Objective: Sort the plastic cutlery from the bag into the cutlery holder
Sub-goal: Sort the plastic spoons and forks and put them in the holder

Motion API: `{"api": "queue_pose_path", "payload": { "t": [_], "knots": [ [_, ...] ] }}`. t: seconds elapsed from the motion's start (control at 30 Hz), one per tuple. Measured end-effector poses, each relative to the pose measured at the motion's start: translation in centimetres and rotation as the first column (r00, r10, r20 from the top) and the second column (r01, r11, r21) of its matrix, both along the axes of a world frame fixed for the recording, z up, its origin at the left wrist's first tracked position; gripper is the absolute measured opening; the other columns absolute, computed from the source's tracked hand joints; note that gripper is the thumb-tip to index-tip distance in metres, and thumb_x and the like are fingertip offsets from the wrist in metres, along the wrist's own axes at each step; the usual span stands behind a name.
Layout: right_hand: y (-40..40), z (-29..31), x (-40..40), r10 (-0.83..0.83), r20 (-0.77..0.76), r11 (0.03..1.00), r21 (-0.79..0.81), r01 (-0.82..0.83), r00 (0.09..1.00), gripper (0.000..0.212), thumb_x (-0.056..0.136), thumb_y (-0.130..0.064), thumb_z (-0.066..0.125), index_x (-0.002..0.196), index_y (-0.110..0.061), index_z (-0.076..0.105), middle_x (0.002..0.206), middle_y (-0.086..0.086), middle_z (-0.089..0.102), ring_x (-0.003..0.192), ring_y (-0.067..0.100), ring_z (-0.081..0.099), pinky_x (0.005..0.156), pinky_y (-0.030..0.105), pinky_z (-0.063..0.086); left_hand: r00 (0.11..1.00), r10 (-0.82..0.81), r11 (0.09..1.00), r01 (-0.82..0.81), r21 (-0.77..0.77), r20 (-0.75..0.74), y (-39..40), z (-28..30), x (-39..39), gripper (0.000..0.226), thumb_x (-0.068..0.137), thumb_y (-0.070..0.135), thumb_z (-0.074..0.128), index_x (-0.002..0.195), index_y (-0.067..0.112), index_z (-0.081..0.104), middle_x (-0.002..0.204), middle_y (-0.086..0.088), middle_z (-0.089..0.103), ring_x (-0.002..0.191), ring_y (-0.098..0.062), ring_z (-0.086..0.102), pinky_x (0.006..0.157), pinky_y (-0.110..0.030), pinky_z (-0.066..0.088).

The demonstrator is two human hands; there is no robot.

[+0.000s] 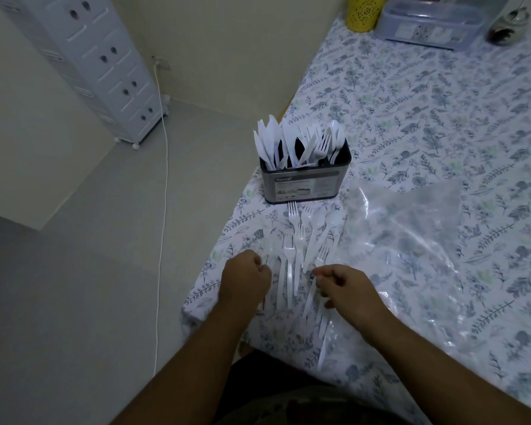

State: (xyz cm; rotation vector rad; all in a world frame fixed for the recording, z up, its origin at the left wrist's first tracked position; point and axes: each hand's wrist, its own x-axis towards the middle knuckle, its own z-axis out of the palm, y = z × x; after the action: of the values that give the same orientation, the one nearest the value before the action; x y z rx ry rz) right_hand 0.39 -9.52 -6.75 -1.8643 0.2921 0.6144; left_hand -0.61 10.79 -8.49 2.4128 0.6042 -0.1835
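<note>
A metal cutlery holder (304, 187) stands near the table's left edge, packed with white plastic knives, forks and spoons. In front of it several loose white forks and spoons (298, 240) lie in rough rows on the floral tablecloth. My left hand (247, 279) is curled round a white utensil (268, 251) at the left of the pile; its ends show above and below my fist. My right hand (345, 288) pinches the neck of a fork (321, 256) between thumb and fingertips. The clear plastic bag (405, 228) lies flat to the right.
The table's left edge (215, 265) drops to the floor just beside my left hand. At the far end stand a yellow perforated cup (364, 10) and a lidded plastic box (429, 23). A white drawer tower (111, 65) and a cable (164, 179) are on the floor side.
</note>
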Motion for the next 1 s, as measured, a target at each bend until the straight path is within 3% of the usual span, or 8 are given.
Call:
{"api": "queue_pose_path", "payload": {
  "t": [0.1, 0.2, 0.27, 0.4, 0.53, 0.63, 0.83, 1.0],
  "knots": [
    [0.3, 0.3, 0.1, -0.039, -0.080, 0.989, 0.142, 0.050, 0.996, 0.018, 0.097, -0.021, 0.065, 0.113, -0.015, 0.072, 0.099, 0.009, 0.075, 0.087, 0.019, 0.072, 0.074, 0.029, 0.063, 0.986, -0.101, 0.990, 0.114, -0.087, 0.134, -1.7, 1.1, -0.5, 0.011, 0.088, 0.023, 0.069, 0.092, 0.013, 0.070, 0.077, 0.003, 0.067, 0.068, -0.009, 0.062, 0.064, -0.023, 0.052],
    [0.4, 0.2, -0.3, 0.003, -0.126, 0.980, 0.200, 0.022, 0.992, 0.022, 0.098, -0.033, 0.063, 0.103, -0.013, 0.072, 0.107, 0.012, 0.076, 0.100, 0.027, 0.073, 0.089, 0.046, 0.061, 0.919, -0.350, 0.892, 0.386, -0.235, 0.180, -4.1, 2.3, -1.6, 0.018, 0.089, 0.030, 0.070, 0.102, 0.019, 0.075, 0.087, 0.007, 0.075, 0.071, 0.002, 0.066, 0.070, -0.015, 0.053],
    [0.4, -0.1, -0.5, -0.041, -0.117, 0.979, 0.192, 0.064, 0.992, 0.027, 0.099, -0.032, 0.061, 0.100, -0.008, 0.073, 0.103, 0.018, 0.076, 0.099, 0.035, 0.072, 0.090, 0.054, 0.059, 0.891, -0.401, 0.861, 0.445, -0.245, 0.211, -5.1, 2.3, -2.4, 0.016, 0.089, 0.028, 0.068, 0.101, 0.022, 0.076, 0.088, 0.008, 0.076, 0.073, 0.001, 0.067, 0.070, -0.015, 0.054],
    [-1.0, 0.0, -0.2, -0.237, -0.217, 0.934, 0.218, 0.284, 0.947, 0.023, 0.104, -0.021, 0.052, 0.106, -0.007, 0.070, 0.079, 0.015, 0.067, 0.068, 0.027, 0.066, 0.067, 0.039, 0.057, 0.955, -0.201, 0.971, 0.224, -0.089, 0.218, -4.2, 0.9, -2.4, 0.003, 0.089, 0.016, 0.062, 0.086, 0.016, 0.063, 0.083, 0.004, 0.059, 0.073, -0.007, 0.056, 0.064, -0.016, 0.047],
    [-2.4, -0.7, -0.4, -0.241, -0.191, 0.947, 0.166, 0.274, 0.951, 0.024, 0.105, -0.022, 0.049, 0.105, -0.010, 0.070, 0.078, 0.010, 0.064, 0.063, 0.021, 0.057, 0.061, 0.036, 0.050, 0.993, -0.020, 0.999, 0.024, -0.037, 0.117, -1.7, -0.9, -1.7, 0.018, 0.089, 0.016, 0.068, 0.103, 0.014, 0.057, 0.097, 0.001, 0.052, 0.089, -0.012, 0.049, 0.071, -0.016, 0.036],
    [-2.6, -0.9, -1.1, -0.250, -0.198, 0.938, 0.192, 0.288, 0.948, 0.023, 0.104, -0.023, 0.053, 0.105, -0.008, 0.070, 0.076, 0.010, 0.064, 0.066, 0.024, 0.057, 0.066, 0.040, 0.050, 1.000, -0.014, 0.999, 0.014, -0.034, 0.022, -0.8, -2.0, -1.5, 0.017, 0.091, 0.019, 0.065, 0.105, 0.011, 0.061, 0.095, -0.002, 0.059, 0.090, -0.020, 0.058, 0.074, -0.026, 0.042],
    [-3.4, 0.0, -1.5, -0.385, -0.221, 0.863, 0.257, 0.434, 0.896, 0.024, 0.105, -0.021, 0.052, 0.108, -0.003, 0.068, 0.068, 0.008, 0.055, 0.056, 0.019, 0.053, 0.057, 0.035, 0.049, 0.990, 0.000, 1.000, 0.003, -0.021, 0.144, -1.2, -1.2, -1.8, 0.015, 0.093, 0.008, 0.057, 0.102, 0.008, 0.069, 0.092, -0.003, 0.067, 0.087, -0.018, 0.062, 0.073, -0.022, 0.045],
    [-4.3, -0.1, -1.5, -0.411, -0.219, 0.841, 0.283, 0.461, 0.885, 0.026, 0.103, -0.024, 0.056, 0.103, 0.001, 0.061, 0.069, 0.007, 0.055, 0.051, 0.011, 0.054, 0.049, 0.024, 0.049, 0.981, -0.031, 0.985, 0.062, -0.162, 0.191, -4.2, 0.8, -1.9, 0.017, 0.094, 0.015, 0.061, 0.109, 0.012, 0.069, 0.088, 0.007, 0.066, 0.077, 0.000, 0.062, 0.063, -0.004, 0.045]
  ]
}}
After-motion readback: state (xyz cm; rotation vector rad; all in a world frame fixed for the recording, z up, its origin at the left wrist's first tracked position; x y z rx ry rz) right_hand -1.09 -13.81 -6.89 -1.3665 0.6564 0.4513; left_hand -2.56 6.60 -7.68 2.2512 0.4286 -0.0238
